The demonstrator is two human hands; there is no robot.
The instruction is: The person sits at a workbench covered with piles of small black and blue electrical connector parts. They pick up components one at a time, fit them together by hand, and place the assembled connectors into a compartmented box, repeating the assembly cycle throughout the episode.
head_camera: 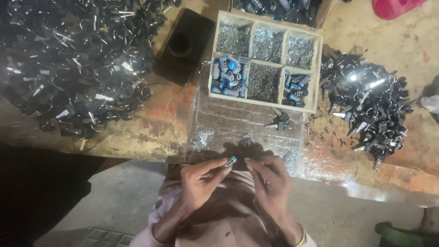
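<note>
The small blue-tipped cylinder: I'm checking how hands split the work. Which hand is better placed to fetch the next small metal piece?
Probably the right hand: it looks empty, while the left hand pinches the cylinder, and a pile of metal pieces lies beside it.

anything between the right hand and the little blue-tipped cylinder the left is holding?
Nothing visible. The left hand pinches the blue-tipped cylinder in its fingers; the right hand sits just beside it, fingertips across a small open gap above the plastic sheet.

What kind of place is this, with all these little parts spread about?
Probably a small assembly workshop for locks or keys. A wooden tray holds sorted metal bits and blue-tipped cylinders, heaps of black keyed parts cover the worn bench, and the left hand holds one small cylinder.
</note>
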